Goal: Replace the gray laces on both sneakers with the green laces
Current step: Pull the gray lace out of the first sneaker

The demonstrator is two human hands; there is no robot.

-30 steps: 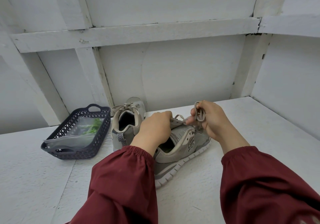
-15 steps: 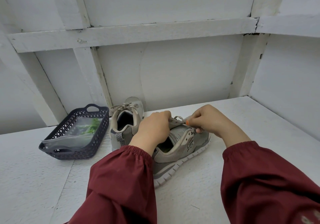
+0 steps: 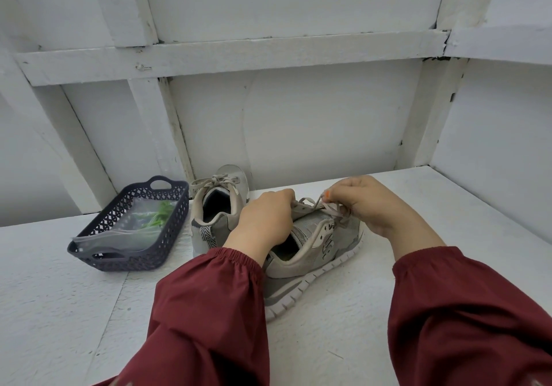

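On the white textured tabletop (image 3: 448,206), the near gray mesh sneaker (image 3: 316,245) points right. The left hand (image 3: 265,221) curls round its tongue, the right hand (image 3: 364,203) pinches its flat gray lace (image 3: 316,206). The second gray sneaker (image 3: 215,209) stands behind, bow tied, beside a dark lattice plastic basket (image 3: 125,254) holding bagged green laces (image 3: 162,215).

Nothing here gives you words, numbers or a brand you can read. The one marking is a pale emblem (image 3: 328,240) on the side of the sneaker (image 3: 298,281) just below your right hand (image 3: 364,203), and it is too small and blurred to make out as any letter.
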